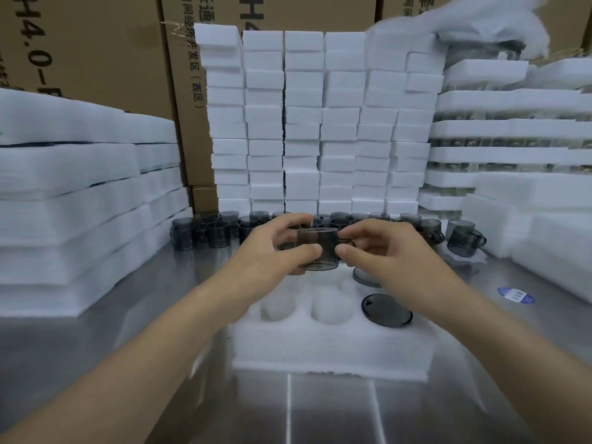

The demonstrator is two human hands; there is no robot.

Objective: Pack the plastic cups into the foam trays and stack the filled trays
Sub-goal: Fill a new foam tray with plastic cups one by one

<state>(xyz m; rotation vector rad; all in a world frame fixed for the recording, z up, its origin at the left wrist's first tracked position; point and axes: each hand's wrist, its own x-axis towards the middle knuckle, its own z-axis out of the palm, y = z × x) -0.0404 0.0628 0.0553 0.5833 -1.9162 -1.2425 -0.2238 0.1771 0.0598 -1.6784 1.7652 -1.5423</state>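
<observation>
A smoky grey plastic cup (318, 251) hangs in the air above a white foam tray (330, 347) on the steel table. My left hand (272, 251) grips the cup's left side, thumb in front and fingers over the rim. My right hand (381, 248) pinches its right side near the handle. The tray has round pockets; two at the right hold cups seated upside down, one near (386, 310) and one farther back (365, 277). The pockets at the left (331, 307) show only white foam. Several loose grey cups (217, 233) stand in a row behind my hands.
Stacks of foam sheets (70, 203) rise on the left. A wall of white foam blocks (304, 123) stands behind the cups, before cardboard boxes (96, 49). Filled trays are stacked at the right (512, 129). A blue-and-white sticker (515, 295) lies on the table (320, 411).
</observation>
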